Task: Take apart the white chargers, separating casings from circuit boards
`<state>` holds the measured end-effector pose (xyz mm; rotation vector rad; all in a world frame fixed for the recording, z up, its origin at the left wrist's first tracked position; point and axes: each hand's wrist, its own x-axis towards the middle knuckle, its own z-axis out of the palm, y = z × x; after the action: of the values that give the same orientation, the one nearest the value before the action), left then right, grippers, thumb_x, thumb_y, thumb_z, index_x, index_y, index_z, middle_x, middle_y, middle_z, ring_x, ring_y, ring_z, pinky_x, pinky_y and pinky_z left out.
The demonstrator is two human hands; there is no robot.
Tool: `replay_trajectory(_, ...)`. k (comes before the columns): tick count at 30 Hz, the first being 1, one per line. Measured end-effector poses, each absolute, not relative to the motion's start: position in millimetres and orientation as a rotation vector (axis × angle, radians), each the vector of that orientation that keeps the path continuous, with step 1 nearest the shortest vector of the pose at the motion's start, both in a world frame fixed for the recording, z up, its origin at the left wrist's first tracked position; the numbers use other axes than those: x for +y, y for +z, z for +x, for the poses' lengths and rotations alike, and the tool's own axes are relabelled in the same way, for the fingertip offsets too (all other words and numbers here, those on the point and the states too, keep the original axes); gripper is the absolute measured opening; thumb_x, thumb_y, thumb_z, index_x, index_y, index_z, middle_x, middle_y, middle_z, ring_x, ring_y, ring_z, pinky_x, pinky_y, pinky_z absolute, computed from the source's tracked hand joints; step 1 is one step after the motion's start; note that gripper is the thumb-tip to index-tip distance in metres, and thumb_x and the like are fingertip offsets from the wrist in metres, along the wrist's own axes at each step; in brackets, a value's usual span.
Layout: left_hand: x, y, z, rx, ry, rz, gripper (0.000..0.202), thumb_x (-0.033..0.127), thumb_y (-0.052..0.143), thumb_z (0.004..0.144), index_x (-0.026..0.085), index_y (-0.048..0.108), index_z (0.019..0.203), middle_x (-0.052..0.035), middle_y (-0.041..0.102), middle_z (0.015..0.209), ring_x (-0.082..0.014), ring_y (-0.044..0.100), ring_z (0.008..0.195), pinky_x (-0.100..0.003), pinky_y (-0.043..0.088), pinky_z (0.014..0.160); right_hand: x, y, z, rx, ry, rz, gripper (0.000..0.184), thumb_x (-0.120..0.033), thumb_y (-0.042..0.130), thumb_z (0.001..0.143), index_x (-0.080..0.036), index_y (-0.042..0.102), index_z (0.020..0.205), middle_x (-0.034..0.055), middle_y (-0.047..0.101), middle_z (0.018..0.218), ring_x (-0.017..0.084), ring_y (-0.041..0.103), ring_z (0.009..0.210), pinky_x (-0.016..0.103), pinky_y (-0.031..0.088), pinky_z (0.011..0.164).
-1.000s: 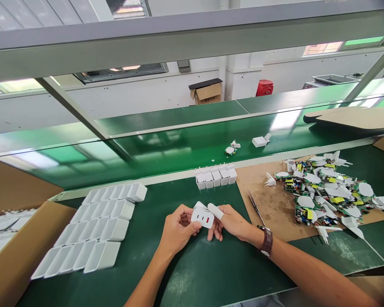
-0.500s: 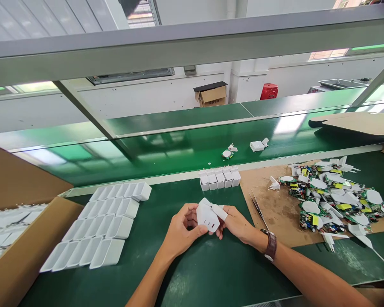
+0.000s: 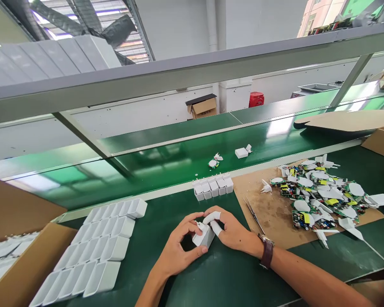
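Between my hands, over the green bench, is a white charger housing [image 3: 203, 237], tilted so its slotted face no longer shows. My left hand [image 3: 183, 244] grips it from the left, thumb along the lower edge and fingers around the far side. From the right, my right hand [image 3: 229, 227] holds it too, with white covers on the thumb and a finger pressed against its top. Beyond my hands stands a short row of white chargers [image 3: 213, 187]. Tweezers [image 3: 254, 214] lie on a brown board [image 3: 252, 185] to the right.
Rows of open white housings [image 3: 110, 248] stand at left beside a cardboard box [image 3: 35, 260] of white parts. Circuit boards with white covers [image 3: 326, 196] are heaped at right. A loose board [image 3: 213, 163] and a white charger [image 3: 242, 152] lie on the green strip behind. A shelf beam [image 3: 179, 70] crosses above.
The housing has been turned over in my hands, hiding its slotted face. My right fingers have moved onto its top. The camera view has shifted and tilted.
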<state>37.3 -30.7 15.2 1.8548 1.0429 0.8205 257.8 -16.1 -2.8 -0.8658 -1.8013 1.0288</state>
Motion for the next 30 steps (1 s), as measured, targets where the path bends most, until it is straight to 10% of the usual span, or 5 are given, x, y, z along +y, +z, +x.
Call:
replay_trajectory(10, -33.1, 11.2, 43.2, 1.096, 0.629, 1.761, 0.034, 0.034, 0.088, 0.068, 0.021, 0.059, 0.081, -0.0153, 0.069, 0.131, -0.0315, 0.066, 0.116, -0.035, 0.053, 0.089, -17.6, -17.1, 259.2, -1.933, 0.761, -1.052, 0.039, 0.002, 0.043, 0.080, -0.022, 0.053, 0.108, 0.0044, 0.062, 0.111, 0.015, 0.058, 0.078, 0.029, 0.048, 0.070)
replay_trajectory(17, -4.0, -0.5, 24.8, 1.440, 1.145, 1.610, 0.042, 0.047, 0.086, 0.066, 0.021, 0.055, 0.079, -0.0140, 0.071, 0.121, -0.0272, 0.069, 0.107, -0.035, 0.057, 0.088, -12.0, -12.4, 264.5, -2.277, 0.505, -1.126, 0.053, 0.002, 0.050, 0.071, -0.013, 0.058, 0.122, 0.0123, 0.061, 0.123, 0.021, 0.061, 0.084, 0.034, 0.049, 0.074)
replay_trajectory(24, 52.8, 5.4, 14.2, 1.716, 1.115, 1.618, 0.049, 0.055, 0.085, 0.059, 0.019, 0.064, 0.084, -0.0118, 0.072, 0.119, -0.0180, 0.067, 0.073, -0.035, 0.058, 0.073, -18.2, -4.0, 259.2, -2.621, 0.302, -1.112, 0.031, -0.007, 0.055, 0.082, -0.010, 0.065, 0.111, 0.0141, 0.064, 0.120, 0.027, 0.058, 0.102, 0.040, 0.046, 0.087)
replay_trajectory(30, 74.0, 7.1, 28.3, 1.564, 1.074, 1.682, 0.055, 0.068, 0.081, 0.062, 0.018, 0.069, 0.081, -0.0138, 0.074, 0.118, -0.0268, 0.072, 0.095, -0.037, 0.061, 0.081, -20.3, -5.9, 260.4, -2.649, 0.208, -1.081, 0.023, -0.015, 0.061, 0.085, -0.012, 0.065, 0.108, 0.0120, 0.064, 0.116, 0.025, 0.055, 0.098, 0.039, 0.043, 0.084)
